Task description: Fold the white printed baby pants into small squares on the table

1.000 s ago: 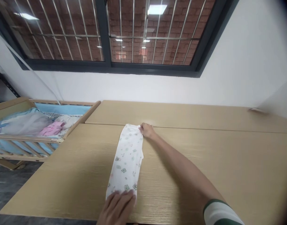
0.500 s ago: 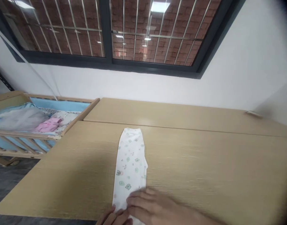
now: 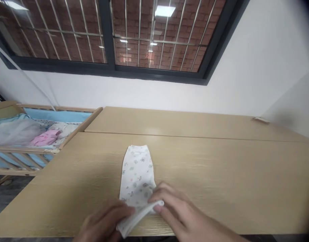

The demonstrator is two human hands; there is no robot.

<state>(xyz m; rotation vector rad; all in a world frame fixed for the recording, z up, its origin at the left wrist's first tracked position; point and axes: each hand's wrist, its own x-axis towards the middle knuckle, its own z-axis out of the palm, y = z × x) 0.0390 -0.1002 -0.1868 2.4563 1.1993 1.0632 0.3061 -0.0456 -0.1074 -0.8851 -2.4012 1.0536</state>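
A small white baby garment [image 3: 137, 173], printed with little green and grey figures, lies lengthwise on the wooden table; it looks like folded trousers. Its near end is lifted and turned up off the tabletop. My left hand [image 3: 105, 218], a little blurred, is closed on the left corner of that raised end. At the opposite corner, my right hand [image 3: 181, 210] pinches the cloth between thumb and fingers. The far end rests flat, narrowing toward the back.
The wooden table [image 3: 220, 174] has a raised-looking back strip along a seam. A wooden crib [image 3: 93, 119] with blue lining, pink cloth [image 3: 47, 137] and white netting stands at the left. Behind are a white wall and a barred window [image 3: 110, 37]. A small flat object [image 3: 260, 120] lies at the back right.
Both hands have gone from lying on the cloth to gripping its near end, which is now lifted. The garment has shifted slightly, and the view has turned a little right.
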